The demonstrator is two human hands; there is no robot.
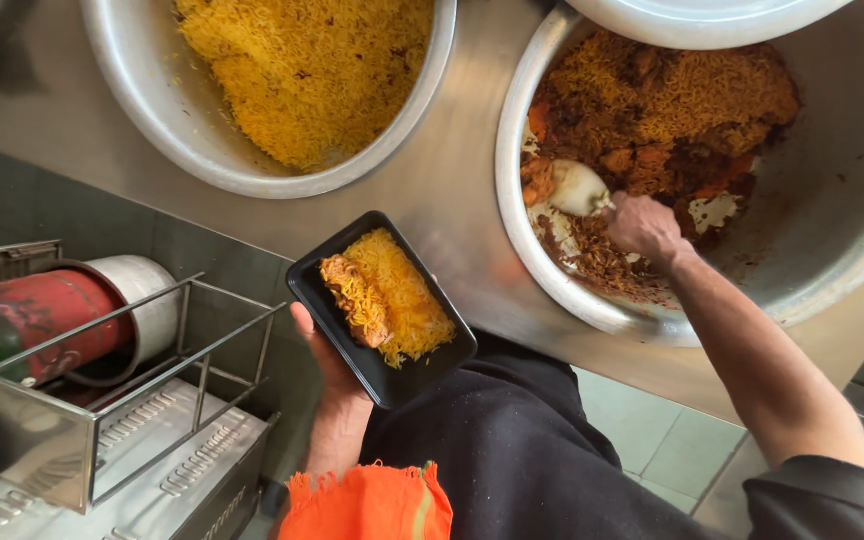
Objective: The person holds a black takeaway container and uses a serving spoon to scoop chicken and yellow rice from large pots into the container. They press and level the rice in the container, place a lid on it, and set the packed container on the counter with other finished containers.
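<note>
My left hand [327,372] holds a black rectangular tray [324,300] from beneath, tilted, with yellow rice and a strip of orange rice in it. My right hand [642,226] reaches into a large metal pot [852,250] of brown and orange rice with meat pieces. It grips a white scoop [578,187] that is dug into the food near the pot's left wall.
A second big metal bowl [152,110] of yellow rice sits at the top left on the steel counter [452,190]. A white lid [702,20] overlaps the pot's top. Below left stands a metal machine with a wire frame [102,420] and a red roll [47,315]. An orange cloth [367,505] hangs at my waist.
</note>
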